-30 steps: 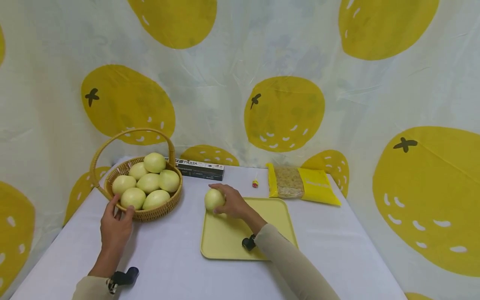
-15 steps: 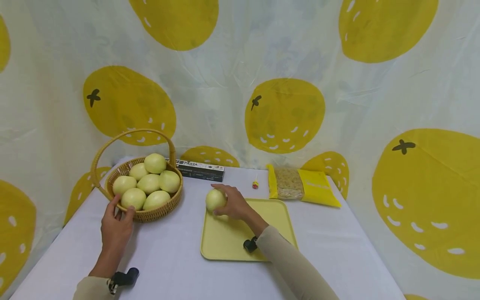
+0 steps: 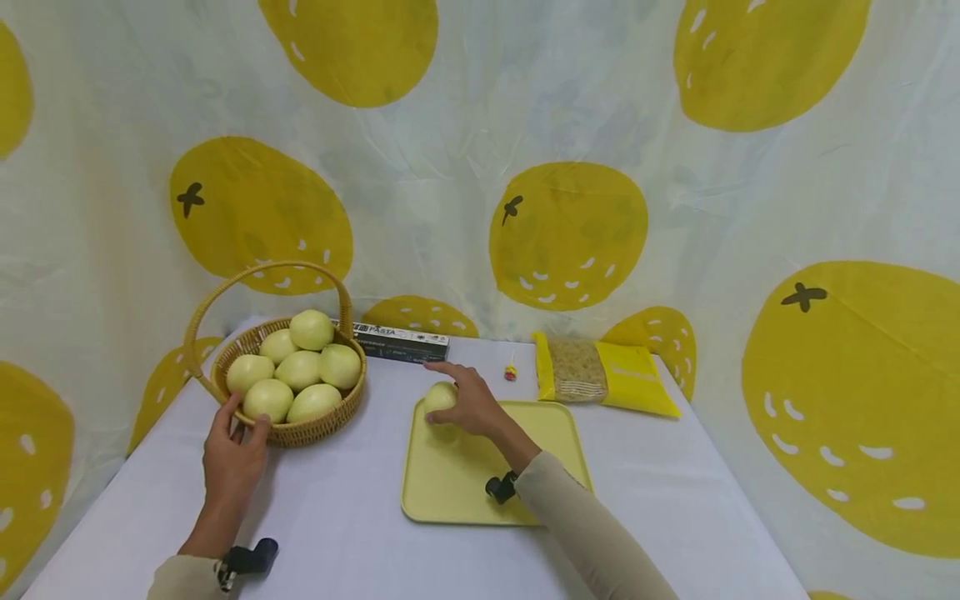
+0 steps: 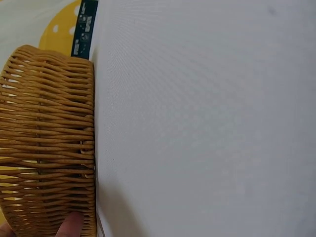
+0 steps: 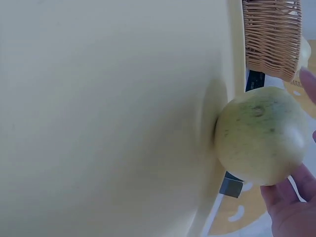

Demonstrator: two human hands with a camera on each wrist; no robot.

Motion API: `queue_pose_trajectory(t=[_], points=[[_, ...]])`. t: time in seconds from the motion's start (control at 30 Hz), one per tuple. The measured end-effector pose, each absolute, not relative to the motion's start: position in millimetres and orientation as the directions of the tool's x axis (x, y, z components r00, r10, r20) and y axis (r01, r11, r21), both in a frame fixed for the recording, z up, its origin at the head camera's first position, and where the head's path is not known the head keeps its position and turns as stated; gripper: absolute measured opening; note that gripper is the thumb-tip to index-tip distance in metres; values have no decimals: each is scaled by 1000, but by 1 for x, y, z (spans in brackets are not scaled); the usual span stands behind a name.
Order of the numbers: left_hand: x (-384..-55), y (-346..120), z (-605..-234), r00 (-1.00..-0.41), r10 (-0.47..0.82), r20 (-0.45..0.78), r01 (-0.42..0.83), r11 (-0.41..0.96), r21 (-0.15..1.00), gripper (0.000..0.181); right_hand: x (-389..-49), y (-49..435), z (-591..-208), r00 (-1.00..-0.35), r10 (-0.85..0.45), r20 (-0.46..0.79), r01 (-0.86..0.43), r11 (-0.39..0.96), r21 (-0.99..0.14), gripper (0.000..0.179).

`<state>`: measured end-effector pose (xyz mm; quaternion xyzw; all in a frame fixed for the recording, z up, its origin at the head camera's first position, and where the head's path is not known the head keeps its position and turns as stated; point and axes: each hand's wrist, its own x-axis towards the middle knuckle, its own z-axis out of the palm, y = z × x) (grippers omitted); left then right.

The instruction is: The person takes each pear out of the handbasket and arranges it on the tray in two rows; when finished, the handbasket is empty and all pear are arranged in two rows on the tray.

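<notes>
A small pale yellow-green melon (image 3: 439, 397) sits at the far left corner of the yellow tray (image 3: 487, 492). Around it, my right hand (image 3: 474, 405) has its fingers spread, the index finger straight and a gap showing above the melon's top. In the right wrist view the melon (image 5: 261, 136) rests low against the tray's surface, with one fingertip (image 5: 308, 84) apart from it and others close at its lower side. My left hand (image 3: 234, 458) holds the near rim of the wicker basket (image 3: 318, 429), which is full of several similar melons (image 3: 298, 369).
Behind the basket lies a black and white pasta box (image 3: 401, 343). A lollipop (image 3: 510, 372) and a yellow bag of dry food (image 3: 606, 375) lie beyond the tray. The white tablecloth (image 3: 337, 517) meets a fruit-printed curtain (image 3: 420, 217) at the back.
The right hand and melon have come slightly right and down to the tray, and the fingers have spread off the melon. The left hand stays on the basket's rim.
</notes>
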<state>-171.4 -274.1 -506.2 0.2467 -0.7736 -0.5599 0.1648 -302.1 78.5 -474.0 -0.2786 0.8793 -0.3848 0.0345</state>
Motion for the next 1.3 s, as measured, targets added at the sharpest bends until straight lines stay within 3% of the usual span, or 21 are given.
queue_pose_trajectory(t=[0.57, 1.3], points=[[-171, -272, -509, -823, -568, -12, -194, 262, 945, 71, -305, 65, -492, -880, -452, 143, -344, 402, -849, 59], [-171, -272, -507, -823, -568, -16, -194, 254, 947, 70, -306, 72, -485, -879, -454, 150, -364, 433, -825, 62]])
